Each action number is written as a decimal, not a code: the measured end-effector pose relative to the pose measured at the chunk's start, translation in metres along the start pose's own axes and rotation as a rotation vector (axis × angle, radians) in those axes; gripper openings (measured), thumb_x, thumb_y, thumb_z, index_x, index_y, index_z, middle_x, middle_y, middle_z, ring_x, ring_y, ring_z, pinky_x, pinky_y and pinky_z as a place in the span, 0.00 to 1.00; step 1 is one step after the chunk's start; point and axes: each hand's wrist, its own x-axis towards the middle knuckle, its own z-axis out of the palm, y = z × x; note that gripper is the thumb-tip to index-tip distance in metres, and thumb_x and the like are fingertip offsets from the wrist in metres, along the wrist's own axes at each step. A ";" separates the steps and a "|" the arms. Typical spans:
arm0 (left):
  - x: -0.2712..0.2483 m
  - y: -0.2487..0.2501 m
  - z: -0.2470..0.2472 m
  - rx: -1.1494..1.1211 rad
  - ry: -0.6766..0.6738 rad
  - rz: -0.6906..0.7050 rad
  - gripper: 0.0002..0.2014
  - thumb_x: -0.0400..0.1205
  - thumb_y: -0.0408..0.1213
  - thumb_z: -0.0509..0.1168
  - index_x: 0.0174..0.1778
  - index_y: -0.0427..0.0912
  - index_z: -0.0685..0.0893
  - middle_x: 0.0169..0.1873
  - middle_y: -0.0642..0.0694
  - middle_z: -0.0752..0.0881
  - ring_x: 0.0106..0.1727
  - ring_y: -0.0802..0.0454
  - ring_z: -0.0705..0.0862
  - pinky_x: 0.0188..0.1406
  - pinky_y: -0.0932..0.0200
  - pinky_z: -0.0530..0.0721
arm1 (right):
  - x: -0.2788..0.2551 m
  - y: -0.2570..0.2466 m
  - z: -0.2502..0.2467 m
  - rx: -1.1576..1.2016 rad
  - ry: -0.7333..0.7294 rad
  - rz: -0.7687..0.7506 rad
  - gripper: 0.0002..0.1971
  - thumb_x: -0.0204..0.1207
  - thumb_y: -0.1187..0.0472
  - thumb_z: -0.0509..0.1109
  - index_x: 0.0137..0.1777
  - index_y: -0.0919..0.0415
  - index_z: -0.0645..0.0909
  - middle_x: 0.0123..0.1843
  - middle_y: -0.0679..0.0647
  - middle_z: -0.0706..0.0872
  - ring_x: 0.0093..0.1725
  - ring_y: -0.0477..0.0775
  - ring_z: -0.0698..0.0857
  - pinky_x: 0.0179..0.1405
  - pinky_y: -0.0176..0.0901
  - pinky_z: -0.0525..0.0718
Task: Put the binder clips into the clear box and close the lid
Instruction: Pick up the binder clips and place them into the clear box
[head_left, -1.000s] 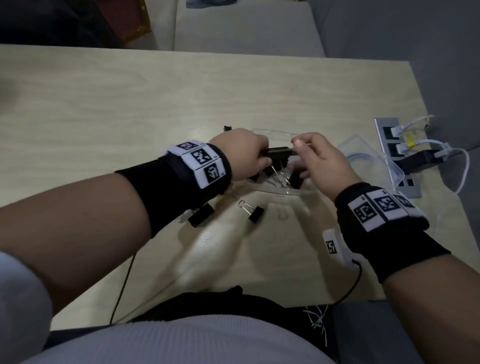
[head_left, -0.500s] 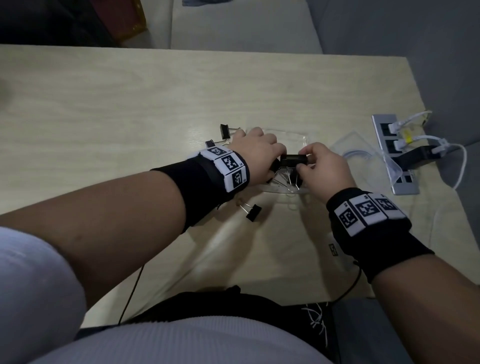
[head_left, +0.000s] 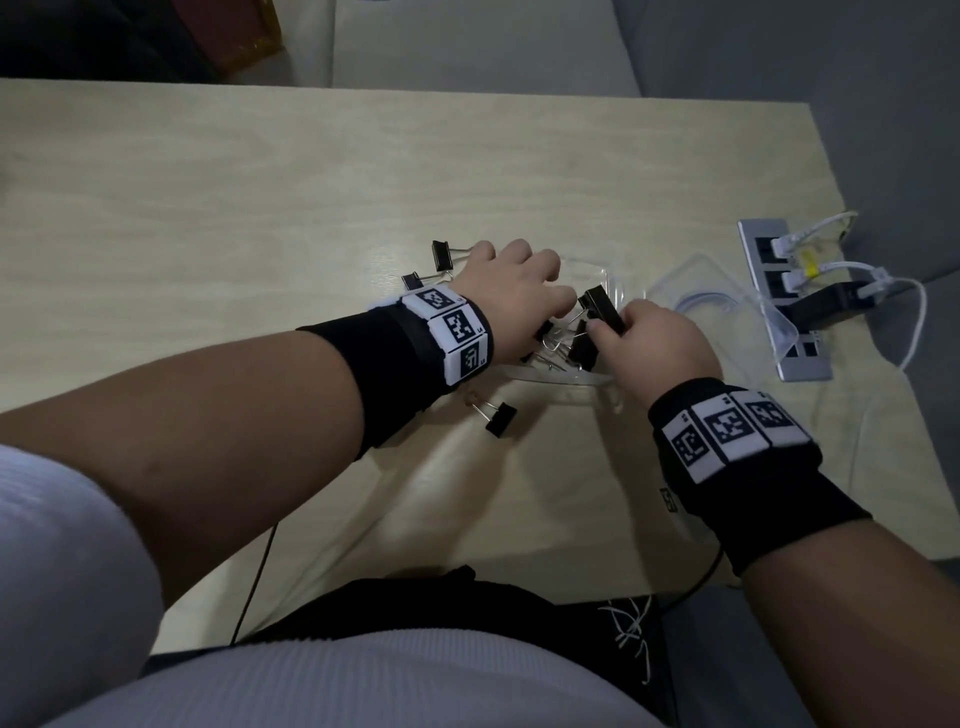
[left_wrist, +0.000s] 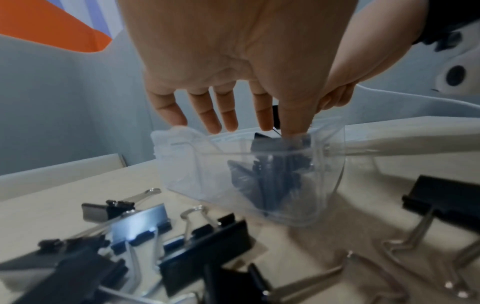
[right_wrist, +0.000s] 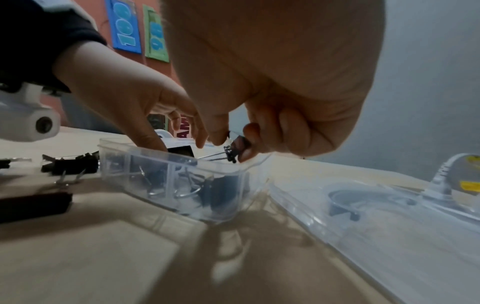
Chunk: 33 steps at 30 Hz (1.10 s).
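The clear box (head_left: 566, 378) sits mid-table with several black binder clips inside; its wall (left_wrist: 207, 174) (right_wrist: 161, 176) shows them through it. My right hand (head_left: 605, 327) (right_wrist: 233, 148) pinches a black binder clip (head_left: 602, 306) (right_wrist: 240, 144) between thumb and forefinger over the box's right end. My left hand (head_left: 561, 301) (left_wrist: 249, 125) (right_wrist: 182, 139) reaches down into the box with straight fingers, close to that clip's wire handles. Loose clips lie left of the box (head_left: 442, 254) (head_left: 411, 280) and in front (head_left: 501, 418). The lid (head_left: 727, 291) (right_wrist: 363, 216) lies to the right.
A grey power strip (head_left: 779, 301) with white cables and a black adapter (head_left: 831, 306) sits at the table's right edge, just past the lid. Several loose clips (left_wrist: 205, 246) crowd the table under my left wrist. A thin black cable (head_left: 260, 571) hangs off the near edge.
Both hands held one clip over the box before. Now only my right hand holds it, tilted, and my left fingers have dropped into the box.
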 end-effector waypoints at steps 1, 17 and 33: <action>-0.001 0.000 0.000 0.018 -0.001 -0.002 0.18 0.75 0.47 0.67 0.62 0.54 0.80 0.68 0.46 0.74 0.68 0.40 0.71 0.61 0.41 0.70 | 0.000 -0.001 -0.001 -0.024 -0.006 -0.015 0.17 0.78 0.43 0.60 0.43 0.59 0.76 0.36 0.56 0.80 0.39 0.61 0.78 0.33 0.45 0.72; -0.008 -0.004 -0.012 -0.177 -0.095 -0.083 0.15 0.76 0.56 0.64 0.52 0.57 0.88 0.65 0.53 0.77 0.70 0.43 0.69 0.66 0.39 0.71 | -0.006 -0.005 0.000 -0.023 -0.129 -0.117 0.24 0.79 0.45 0.61 0.25 0.58 0.75 0.26 0.56 0.78 0.32 0.58 0.79 0.26 0.44 0.69; -0.006 -0.017 -0.007 -0.308 -0.106 -0.040 0.11 0.79 0.53 0.65 0.50 0.55 0.88 0.64 0.57 0.78 0.72 0.47 0.67 0.68 0.41 0.69 | -0.008 0.003 -0.004 0.084 -0.215 -0.170 0.24 0.82 0.48 0.60 0.26 0.59 0.75 0.25 0.54 0.75 0.30 0.56 0.76 0.26 0.44 0.66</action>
